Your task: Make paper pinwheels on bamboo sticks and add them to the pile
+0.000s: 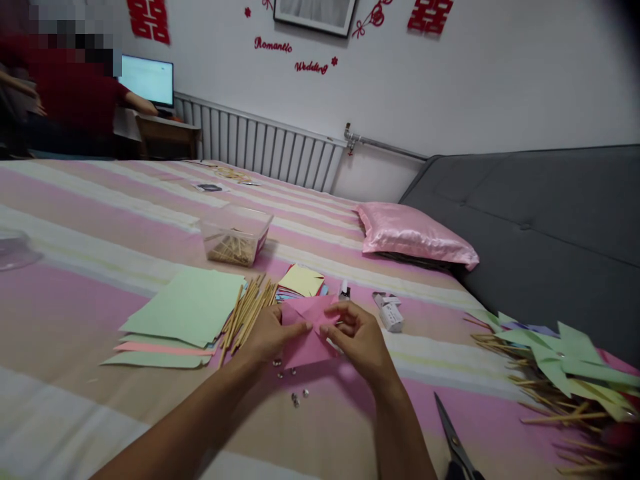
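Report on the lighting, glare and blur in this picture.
In the head view, the pink pillow shows glossy highlights and the monitor glows; in the head view, a soft shadow lies on the striped bedspread beside the right hand; in the head view, blocky pixels hide part of the person upper left.

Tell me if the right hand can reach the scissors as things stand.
Probably yes, once the right hand lets go of the pink paper: the scissors lie nearby on the bedspread, with nothing visible lying between.
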The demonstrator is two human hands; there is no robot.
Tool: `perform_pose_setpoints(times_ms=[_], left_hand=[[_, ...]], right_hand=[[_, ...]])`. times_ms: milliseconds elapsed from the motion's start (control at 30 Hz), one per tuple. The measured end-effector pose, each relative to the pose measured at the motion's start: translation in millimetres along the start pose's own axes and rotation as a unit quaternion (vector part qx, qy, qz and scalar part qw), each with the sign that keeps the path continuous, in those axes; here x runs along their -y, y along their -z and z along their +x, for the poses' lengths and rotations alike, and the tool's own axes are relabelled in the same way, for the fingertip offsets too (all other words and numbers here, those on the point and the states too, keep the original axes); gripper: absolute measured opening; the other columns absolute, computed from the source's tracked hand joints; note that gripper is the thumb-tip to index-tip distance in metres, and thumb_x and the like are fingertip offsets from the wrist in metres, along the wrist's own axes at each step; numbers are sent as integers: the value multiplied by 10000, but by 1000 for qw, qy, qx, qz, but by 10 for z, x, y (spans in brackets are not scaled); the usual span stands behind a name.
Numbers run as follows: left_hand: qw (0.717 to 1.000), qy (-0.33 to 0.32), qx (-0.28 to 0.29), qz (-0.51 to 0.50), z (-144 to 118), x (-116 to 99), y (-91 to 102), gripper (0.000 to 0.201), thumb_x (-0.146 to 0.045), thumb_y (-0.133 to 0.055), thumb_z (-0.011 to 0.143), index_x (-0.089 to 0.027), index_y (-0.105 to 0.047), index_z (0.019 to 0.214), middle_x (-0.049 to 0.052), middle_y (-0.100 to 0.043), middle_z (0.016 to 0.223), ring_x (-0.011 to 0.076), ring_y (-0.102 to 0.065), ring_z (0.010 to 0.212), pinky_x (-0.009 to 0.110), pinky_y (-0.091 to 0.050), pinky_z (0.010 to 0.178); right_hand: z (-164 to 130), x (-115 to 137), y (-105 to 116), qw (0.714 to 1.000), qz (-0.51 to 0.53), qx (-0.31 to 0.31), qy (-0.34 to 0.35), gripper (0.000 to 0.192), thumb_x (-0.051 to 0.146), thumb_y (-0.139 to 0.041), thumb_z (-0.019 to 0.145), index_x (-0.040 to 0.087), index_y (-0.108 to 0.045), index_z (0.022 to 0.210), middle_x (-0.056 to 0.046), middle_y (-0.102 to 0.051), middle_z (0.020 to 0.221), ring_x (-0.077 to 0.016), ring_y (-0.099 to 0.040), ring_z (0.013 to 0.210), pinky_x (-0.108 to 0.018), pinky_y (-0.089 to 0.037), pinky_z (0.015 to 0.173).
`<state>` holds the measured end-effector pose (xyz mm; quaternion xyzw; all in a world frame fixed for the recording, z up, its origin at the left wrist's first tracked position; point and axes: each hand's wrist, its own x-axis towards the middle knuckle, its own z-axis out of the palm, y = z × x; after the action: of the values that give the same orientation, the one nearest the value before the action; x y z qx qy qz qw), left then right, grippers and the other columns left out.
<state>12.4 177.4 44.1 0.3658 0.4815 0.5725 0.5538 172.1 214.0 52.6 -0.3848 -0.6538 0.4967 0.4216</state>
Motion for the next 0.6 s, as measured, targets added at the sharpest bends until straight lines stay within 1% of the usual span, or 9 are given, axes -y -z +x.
perform_pose_setpoints(times_ms=[133, 233, 333, 467, 600], left_hand=[[1000, 0, 3, -20, -10, -20, -19, 337, -244, -799, 488, -127, -703, 790, 49, -699, 670, 165, -609, 575, 264, -454, 560], [999, 1, 14, -32, -26, -39, -39, 320, -248, -798, 486, -127, -705, 767, 50, -702, 665, 171, -615, 576, 265, -458, 568], [999, -1, 26, -45, -33, -49, -49, 320, -244, -797, 484, -121, -704, 765, 55, -701, 655, 180, -623, 593, 267, -463, 583], [999, 5, 15, -37, -13, -26, -37, 327, -233, -797, 483, -116, -699, 772, 57, -695, 655, 185, -622, 596, 269, -459, 573], [1000, -5, -13, -21, 13, 8, -14, 341, -243, -798, 489, -107, -689, 782, 58, -687, 652, 177, -608, 575, 268, -449, 557]], right_hand=[[-7, 38, -20, 1000, 24, -11, 11, 384, 272, -688, 673, 192, -564, 1027, 45, -529, 625, -85, -505, 518, -208, -440, 519], [-12, 55, -34, 999, 39, -18, 19, 496, 253, -677, 681, 208, -514, 1147, 59, -503, 603, -86, -499, 517, -209, -440, 522], [-10, 41, -45, 998, 44, -26, 25, 604, 245, -670, 690, 227, -439, 1247, 62, -509, 614, -89, -511, 528, -216, -448, 535], [1, 4, -48, 998, 49, -29, 20, 689, 248, -675, 687, 230, -367, 1304, 53, -546, 646, -98, -550, 557, -221, -462, 553], [8, -3, -38, 998, 55, -17, -2, 708, 266, -701, 661, 198, -384, 1290, 38, -564, 663, -123, -592, 607, -251, -491, 609]])
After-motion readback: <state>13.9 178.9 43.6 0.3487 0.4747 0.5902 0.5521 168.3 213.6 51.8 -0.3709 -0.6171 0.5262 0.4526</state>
